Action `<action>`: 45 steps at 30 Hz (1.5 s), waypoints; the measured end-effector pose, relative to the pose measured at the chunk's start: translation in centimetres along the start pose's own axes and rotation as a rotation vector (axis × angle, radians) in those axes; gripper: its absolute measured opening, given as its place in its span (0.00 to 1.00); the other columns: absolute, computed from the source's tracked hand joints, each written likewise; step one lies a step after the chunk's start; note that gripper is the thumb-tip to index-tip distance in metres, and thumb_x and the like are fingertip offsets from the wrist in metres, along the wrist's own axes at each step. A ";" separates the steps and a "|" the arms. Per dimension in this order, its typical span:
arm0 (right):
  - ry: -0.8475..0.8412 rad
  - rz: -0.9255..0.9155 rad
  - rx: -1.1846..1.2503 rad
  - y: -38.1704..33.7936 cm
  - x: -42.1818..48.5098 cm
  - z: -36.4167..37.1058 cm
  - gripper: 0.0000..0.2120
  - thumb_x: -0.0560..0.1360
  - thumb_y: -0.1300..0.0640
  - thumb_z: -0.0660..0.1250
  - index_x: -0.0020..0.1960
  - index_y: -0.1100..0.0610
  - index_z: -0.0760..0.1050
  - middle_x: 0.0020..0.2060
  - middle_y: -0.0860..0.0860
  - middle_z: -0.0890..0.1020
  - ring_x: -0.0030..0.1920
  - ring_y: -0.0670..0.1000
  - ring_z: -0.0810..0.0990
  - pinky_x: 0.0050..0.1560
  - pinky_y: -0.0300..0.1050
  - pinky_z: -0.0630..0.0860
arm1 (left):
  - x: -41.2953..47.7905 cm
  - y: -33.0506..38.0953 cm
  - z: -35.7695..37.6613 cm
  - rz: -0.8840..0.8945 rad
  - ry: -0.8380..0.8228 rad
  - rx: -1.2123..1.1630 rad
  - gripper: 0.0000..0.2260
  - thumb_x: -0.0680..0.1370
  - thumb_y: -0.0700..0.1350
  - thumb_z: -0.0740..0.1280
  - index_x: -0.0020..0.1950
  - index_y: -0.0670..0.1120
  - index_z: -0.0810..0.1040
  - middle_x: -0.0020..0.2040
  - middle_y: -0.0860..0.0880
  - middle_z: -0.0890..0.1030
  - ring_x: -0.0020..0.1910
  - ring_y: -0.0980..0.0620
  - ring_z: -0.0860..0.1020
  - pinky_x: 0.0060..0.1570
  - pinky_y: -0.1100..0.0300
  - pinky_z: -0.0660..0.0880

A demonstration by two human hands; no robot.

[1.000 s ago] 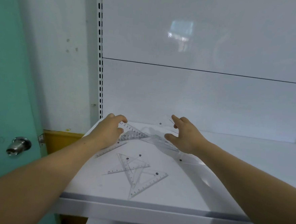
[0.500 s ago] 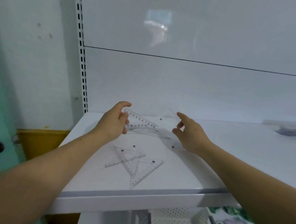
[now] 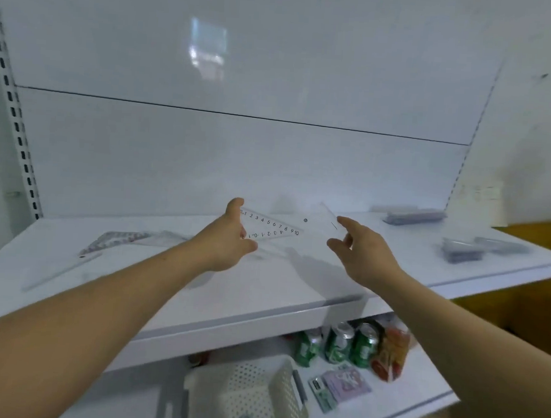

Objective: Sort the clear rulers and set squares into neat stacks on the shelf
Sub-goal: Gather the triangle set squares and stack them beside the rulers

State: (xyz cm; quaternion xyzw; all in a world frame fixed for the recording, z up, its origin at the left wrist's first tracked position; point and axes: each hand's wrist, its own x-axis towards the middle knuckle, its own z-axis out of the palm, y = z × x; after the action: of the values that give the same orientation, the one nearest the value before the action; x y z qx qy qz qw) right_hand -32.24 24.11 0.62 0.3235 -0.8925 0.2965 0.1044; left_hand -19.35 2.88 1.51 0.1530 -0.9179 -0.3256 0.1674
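Observation:
My left hand (image 3: 229, 241) grips a clear set square (image 3: 271, 228) with black numbers, held just above the white shelf (image 3: 170, 296). My right hand (image 3: 362, 252) pinches a second clear piece (image 3: 330, 221) by its right end, close beside the first; its shape is hard to make out. More clear rulers and set squares (image 3: 115, 240) lie loose at the shelf's left. Two neat stacks of clear pieces sit on the right: one at the back (image 3: 414, 216) and one nearer the edge (image 3: 473, 248).
A slotted upright (image 3: 16, 125) runs up the left side. On the lower shelf sit a white perforated basket (image 3: 247, 399), green cans (image 3: 336, 343), a red packet (image 3: 391, 350) and small cards (image 3: 343, 386). Yellow-brown boxes (image 3: 529, 292) stand to the right.
The view has swung right and down, bringing the right-hand stacks and the lower shelf into sight. Both hands have lifted the clear pieces off the loose pile and carried them rightward.

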 end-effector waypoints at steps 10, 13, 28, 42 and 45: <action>0.075 0.175 -0.074 18.2 -7.6 -13.8 0.25 0.78 0.47 0.62 0.74 0.50 0.62 0.60 0.50 0.76 0.54 0.48 0.74 0.57 0.44 0.72 | 1.6 16.5 15.7 0.129 -0.055 0.037 0.37 0.73 0.51 0.71 0.76 0.48 0.56 0.65 0.46 0.72 0.59 0.48 0.72 0.52 0.60 0.65; 0.089 0.225 -0.092 22.7 -9.1 -16.6 0.25 0.78 0.47 0.62 0.74 0.49 0.62 0.60 0.49 0.76 0.54 0.48 0.74 0.56 0.45 0.75 | 2.0 19.7 19.6 0.130 -0.074 0.061 0.36 0.73 0.50 0.71 0.76 0.46 0.57 0.62 0.46 0.73 0.56 0.48 0.72 0.51 0.60 0.65; 0.086 0.222 -0.118 37.1 -0.4 -19.1 0.25 0.80 0.47 0.59 0.74 0.51 0.61 0.65 0.52 0.72 0.63 0.53 0.72 0.63 0.51 0.72 | 13.7 25.9 28.1 0.039 -0.038 0.027 0.35 0.73 0.55 0.70 0.75 0.47 0.59 0.66 0.45 0.72 0.62 0.46 0.73 0.54 0.58 0.66; -0.211 -0.021 -0.258 46.9 11.9 -18.5 0.23 0.79 0.46 0.56 0.73 0.47 0.62 0.72 0.51 0.65 0.71 0.54 0.64 0.69 0.50 0.61 | 19.4 27.8 32.5 -0.161 0.106 -0.069 0.33 0.76 0.50 0.68 0.76 0.48 0.57 0.59 0.50 0.72 0.57 0.50 0.71 0.57 0.58 0.66; -0.329 -0.067 -0.265 47.9 13.1 -18.3 0.23 0.80 0.46 0.53 0.73 0.48 0.62 0.72 0.52 0.65 0.70 0.54 0.64 0.69 0.50 0.60 | 18.3 27.8 33.1 -0.217 0.152 -0.043 0.33 0.75 0.51 0.69 0.76 0.49 0.57 0.60 0.51 0.73 0.58 0.51 0.71 0.58 0.59 0.64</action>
State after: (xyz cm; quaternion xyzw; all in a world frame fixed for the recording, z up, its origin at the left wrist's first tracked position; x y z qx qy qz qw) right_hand -73.02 57.72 -1.84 0.3803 -0.9175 0.1160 0.0089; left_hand -54.00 34.45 -0.91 0.2718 -0.8736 -0.3487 0.2035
